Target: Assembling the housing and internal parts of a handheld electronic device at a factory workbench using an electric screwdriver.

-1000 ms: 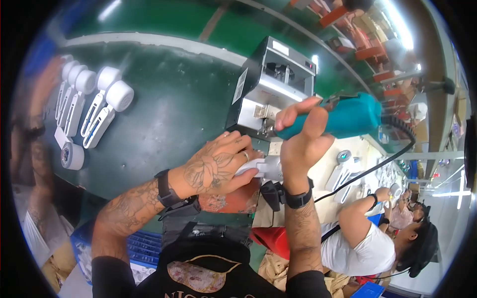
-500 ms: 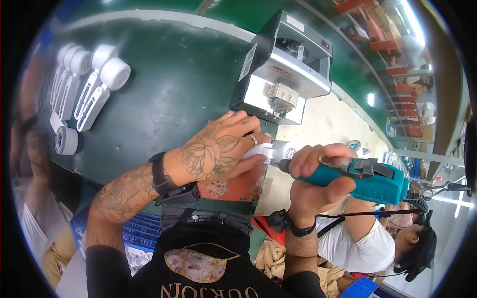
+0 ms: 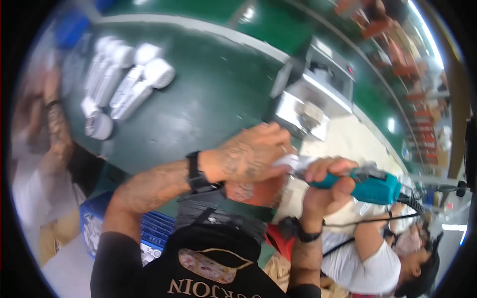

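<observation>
The left hand is curled firmly round a white part, just above a reddish block; the right hand closes round a teal power driver. A second ago the driver's tip was up by the silver machine; now it is at the part, so both hands seem to work on one piece. That machine stands beyond the hands; white round-headed pieces lie farther left on the green desk.

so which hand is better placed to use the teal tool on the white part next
Probably the right hand: it grips the teal tool, which points toward the white part. The left hand holds that part; blur hides whether they touch.
</observation>
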{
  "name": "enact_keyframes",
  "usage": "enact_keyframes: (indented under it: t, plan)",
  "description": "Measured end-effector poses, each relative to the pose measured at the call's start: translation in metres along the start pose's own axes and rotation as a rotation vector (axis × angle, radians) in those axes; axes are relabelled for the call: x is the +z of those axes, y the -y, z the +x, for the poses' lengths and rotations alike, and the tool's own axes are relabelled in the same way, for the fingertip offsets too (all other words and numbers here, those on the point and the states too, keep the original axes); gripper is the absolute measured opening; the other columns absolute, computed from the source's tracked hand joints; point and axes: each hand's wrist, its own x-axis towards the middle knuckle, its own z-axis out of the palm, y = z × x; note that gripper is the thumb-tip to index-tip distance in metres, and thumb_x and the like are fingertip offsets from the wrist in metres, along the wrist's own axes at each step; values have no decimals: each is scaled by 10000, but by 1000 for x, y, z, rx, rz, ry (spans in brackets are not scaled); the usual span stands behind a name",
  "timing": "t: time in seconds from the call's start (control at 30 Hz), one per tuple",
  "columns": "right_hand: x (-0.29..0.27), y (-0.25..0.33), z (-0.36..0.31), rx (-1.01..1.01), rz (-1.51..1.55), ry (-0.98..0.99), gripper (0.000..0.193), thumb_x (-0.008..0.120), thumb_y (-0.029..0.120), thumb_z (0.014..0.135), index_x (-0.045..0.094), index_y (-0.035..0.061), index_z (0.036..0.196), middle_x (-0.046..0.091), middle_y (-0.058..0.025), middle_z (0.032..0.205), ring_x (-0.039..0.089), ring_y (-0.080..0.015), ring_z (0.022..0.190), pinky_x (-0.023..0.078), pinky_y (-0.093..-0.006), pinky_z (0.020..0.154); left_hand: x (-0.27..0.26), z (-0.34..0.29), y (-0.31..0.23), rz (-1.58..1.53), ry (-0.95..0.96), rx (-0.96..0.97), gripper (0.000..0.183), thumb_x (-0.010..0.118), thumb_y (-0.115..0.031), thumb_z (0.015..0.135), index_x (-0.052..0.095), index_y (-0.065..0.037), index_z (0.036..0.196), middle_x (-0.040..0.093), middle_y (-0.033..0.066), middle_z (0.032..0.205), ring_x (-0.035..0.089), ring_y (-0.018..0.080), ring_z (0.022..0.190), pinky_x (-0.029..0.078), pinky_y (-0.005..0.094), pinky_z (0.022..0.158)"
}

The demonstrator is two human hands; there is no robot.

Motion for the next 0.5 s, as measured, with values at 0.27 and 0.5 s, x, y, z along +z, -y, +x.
enact_keyframes:
  t: [0.27, 0.5]
  plan:
    - [-1, 69, -40, -200, 175, -5, 548, 530, 613, 964, 487, 67, 969, 456, -10, 597, 431, -113, 449, 323, -228, 401, -22, -64, -35, 69, -169, 109, 280, 694, -246, 873, 665, -116, 1119, 621, 63, 1049, 616, 246, 970, 508, 374, 815]
    - [-45, 64, -59, -151, 81, -210, 614, 558, 668, 915, 459, 65, 973, 483, -23, 599, 457, -120, 434, 354, -242, 370, -81, -126, 14, 490, -412, -558, 363, 640, -79, 904, 612, -34, 1262, 626, 198, 1204, 588, 383, 1089, 487, 463, 911]
